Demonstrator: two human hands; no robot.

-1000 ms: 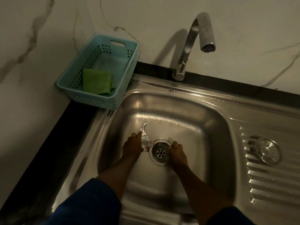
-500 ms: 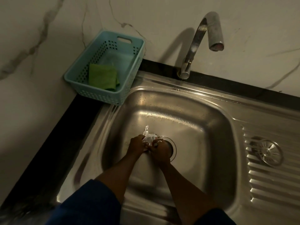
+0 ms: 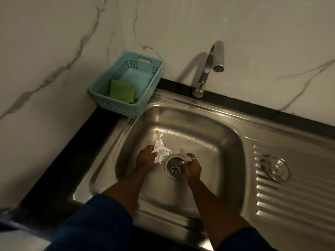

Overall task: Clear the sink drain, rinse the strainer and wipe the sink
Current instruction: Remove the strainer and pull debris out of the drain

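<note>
- Head view: both hands down in the sink [image 3: 223, 142], either side of the drain [image 3: 175, 167]
- left hand [image 3: 146, 158] curled around a crumpled wrapper [image 3: 160, 151]; wrapper is white/silver with red print; its twisted tail sticks up past the fingers toward the back wall of the basin
- right hand [image 3: 193, 168] at the drain's right edge; thumb and forefinger pinched on a small pale scrap [image 3: 183, 162]; other fingers loosely spread; ring on one finger
- drain hole uncovered, perforated centre visible
- strainer [image 3: 274, 169] lies on the ribbed draining board, right of the basin, well apart from both hands
- green cloth [image 3: 123, 91] folded inside the teal basket [image 3: 101, 98] at the back-left corner
- tap [image 3: 208, 69] behind the basin; no water running
</note>
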